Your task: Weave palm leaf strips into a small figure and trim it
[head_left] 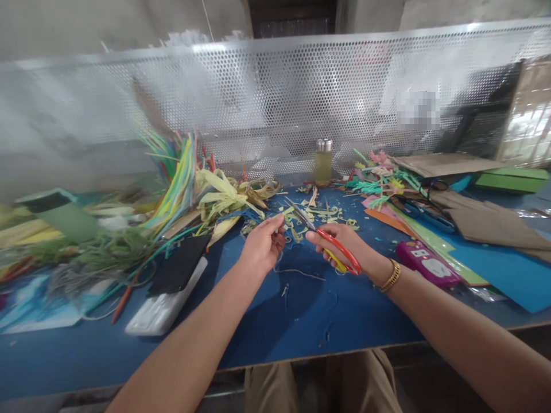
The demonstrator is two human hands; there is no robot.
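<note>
In the middle of the head view, my right hand (338,241) grips a pair of scissors (344,249) with red and yellow handles. Their blades point up and left, close to the fingertips of my left hand (264,241). That hand is closed in a pinch on a small pale green strip (287,213), partly hidden by the fingers. Whether the blades touch the strip I cannot tell. Curled pale scraps (331,215) lie scattered behind both hands on the blue tabletop (301,321). A bunch of dried husks (221,192) rests to the left of them.
Coloured stems (181,178) stand at the left, near a green cup (62,215) and a black phone-like slab (181,267). A jar with a silver lid (323,163) stands before the perforated metal panel (301,97). On the right are a purple case (426,264) and coloured sheets (508,269).
</note>
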